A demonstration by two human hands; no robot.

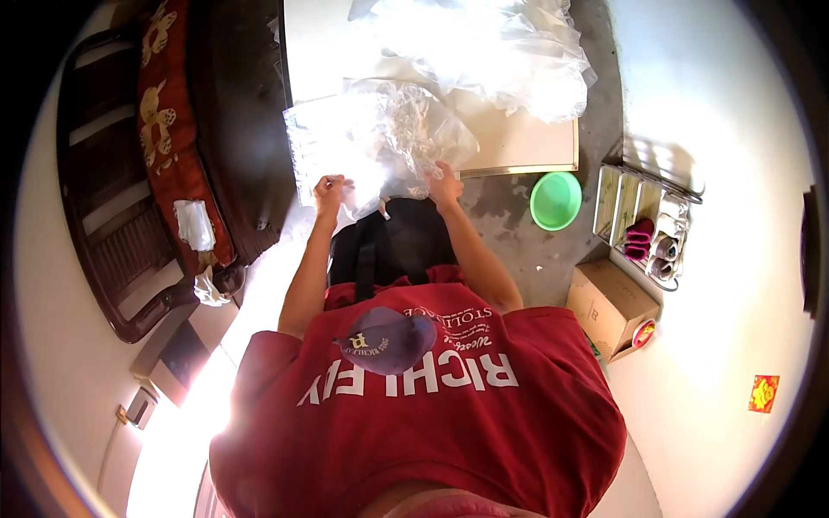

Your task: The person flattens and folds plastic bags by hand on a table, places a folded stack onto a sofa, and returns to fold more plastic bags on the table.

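A crinkled clear plastic bag (423, 129) lies over the near edge of a pale table and hangs toward my lap. My left hand (330, 192) has its fingers closed at the near left part of the plastic, where bright glare washes out detail. At the near right edge, my right hand (444, 184) is closed on the same plastic, fingers bent around it. Beyond it, a large heap of clear plastic (509, 60) spreads across the table (518, 142) and is partly overexposed.
A green basin (555, 200) stands on the floor at right, near a shoe rack (643, 216) and a cardboard box (609, 306). To the left is a dark wooden bench (112, 198) with a red patterned cushion (164, 112) and white crumpled pieces (194, 224).
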